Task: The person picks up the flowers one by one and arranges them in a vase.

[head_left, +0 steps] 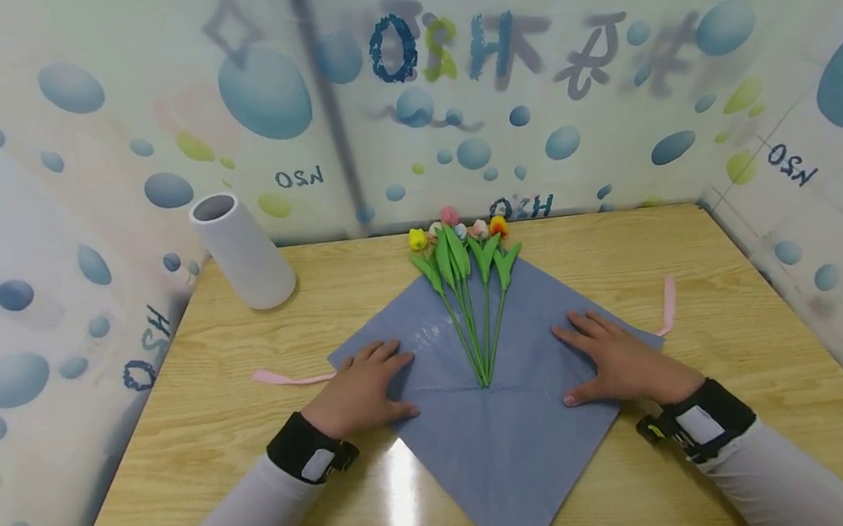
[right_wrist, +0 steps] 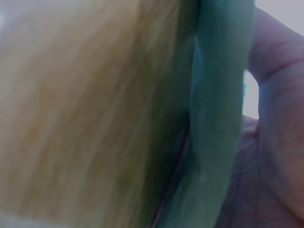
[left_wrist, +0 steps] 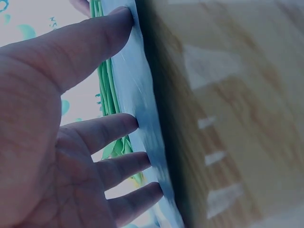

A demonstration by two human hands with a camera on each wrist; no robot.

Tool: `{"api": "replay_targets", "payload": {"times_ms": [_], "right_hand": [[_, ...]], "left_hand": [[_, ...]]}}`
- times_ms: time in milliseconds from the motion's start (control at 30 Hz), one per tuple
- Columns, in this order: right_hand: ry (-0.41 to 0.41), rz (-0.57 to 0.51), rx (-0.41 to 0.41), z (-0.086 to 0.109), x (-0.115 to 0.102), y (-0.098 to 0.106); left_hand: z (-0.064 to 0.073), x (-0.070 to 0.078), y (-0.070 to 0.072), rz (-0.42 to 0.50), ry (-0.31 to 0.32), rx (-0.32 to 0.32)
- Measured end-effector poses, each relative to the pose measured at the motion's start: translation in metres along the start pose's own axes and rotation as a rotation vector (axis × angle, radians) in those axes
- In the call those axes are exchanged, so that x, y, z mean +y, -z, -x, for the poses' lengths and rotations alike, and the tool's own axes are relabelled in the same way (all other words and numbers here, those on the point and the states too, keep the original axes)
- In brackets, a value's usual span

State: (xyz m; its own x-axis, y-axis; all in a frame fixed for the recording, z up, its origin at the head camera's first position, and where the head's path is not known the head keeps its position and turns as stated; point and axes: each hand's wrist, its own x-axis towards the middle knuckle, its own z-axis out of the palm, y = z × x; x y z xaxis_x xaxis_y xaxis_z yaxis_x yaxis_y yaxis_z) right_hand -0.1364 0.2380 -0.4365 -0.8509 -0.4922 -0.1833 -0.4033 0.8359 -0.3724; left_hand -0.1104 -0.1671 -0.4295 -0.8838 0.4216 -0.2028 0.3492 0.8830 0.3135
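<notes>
As the left hand (head_left: 361,389) and right hand (head_left: 620,358) rest spread on the wrapping sheet (head_left: 493,445), it looks light, soft, best pinched at its left and right corners.

White vase (head_left: 248,257) stood near far left corner of wood-grain counter (head_left: 175,452); mouth faced upward. Pale wall covering (head_left: 374,146) behind bore blue and green droplets, mirrored lettering (head_left: 392,50). Grey shadows (head_left: 324,96) fell across it. Bright glare (head_left: 402,494) marked counter's near side.
</notes>
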Motion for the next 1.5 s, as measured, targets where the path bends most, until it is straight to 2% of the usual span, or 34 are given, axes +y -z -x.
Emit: {"api": "replay_targets", "payload": {"times_ms": [333, 533, 700, 1067, 1300, 1500], "right_hand": [[0.033, 0.017, 0.018, -0.009, 0.006, 0.006], [0.022, 0.016, 0.003, -0.015, 0.018, 0.005], [0.018, 0.009, -0.006, -0.019, 0.019, 0.011], [0.005, 0.003, -0.028, -0.026, 0.028, 0.017], [-0.021, 0.013, -0.029, -0.032, 0.034, 0.02], [-0.005, -0.005, -0.03, -0.036, 0.04, 0.023]], "left_hand": [[-0.012, -0.005, 0.003, -0.038, -0.012, -0.004], [-0.023, -0.006, 0.004, -0.055, -0.026, -0.02], [-0.032, -0.007, 0.005, -0.068, -0.028, -0.027], [-0.048, -0.005, 0.012, -0.053, -0.042, -0.04], [-0.062, -0.009, 0.011, -0.064, -0.036, -0.058], [-0.07, -0.008, 0.015, -0.045, -0.029, -0.073]]}}
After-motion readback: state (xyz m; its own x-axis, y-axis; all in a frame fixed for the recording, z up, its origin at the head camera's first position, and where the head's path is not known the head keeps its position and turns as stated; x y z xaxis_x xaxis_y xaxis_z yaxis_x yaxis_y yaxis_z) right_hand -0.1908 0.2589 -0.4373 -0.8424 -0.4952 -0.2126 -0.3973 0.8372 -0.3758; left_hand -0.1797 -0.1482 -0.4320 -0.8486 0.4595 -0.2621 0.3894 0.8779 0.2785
